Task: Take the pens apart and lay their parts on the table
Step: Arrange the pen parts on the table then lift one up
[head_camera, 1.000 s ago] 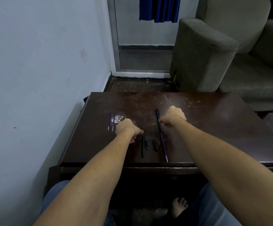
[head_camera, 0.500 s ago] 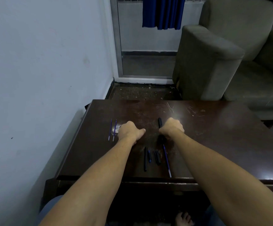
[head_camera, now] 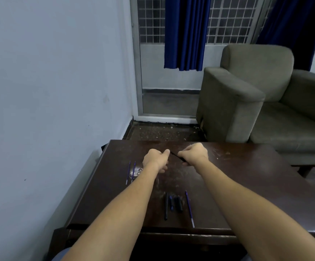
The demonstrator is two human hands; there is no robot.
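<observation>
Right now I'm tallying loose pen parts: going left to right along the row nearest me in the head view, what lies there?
long thin black part → short dark blue part → stubby black parts → thin blue refill, all lying on the table.

On my feed the slim plastic pen (head_camera: 175,155) reads black against the glossy dark brown wooden table (head_camera: 247,176), whose top is streaked with pale scuffs. The pair of thin ink refills (head_camera: 129,172) is purple-blue, the short barrel pieces (head_camera: 178,204) are black, and the single long refill (head_camera: 189,209) is blue with a white tip. The fabric curtain (head_camera: 184,32) is royal blue, the window grille (head_camera: 230,19) a white square grid, and the upholstered armchair (head_camera: 247,95) olive-grey.
</observation>
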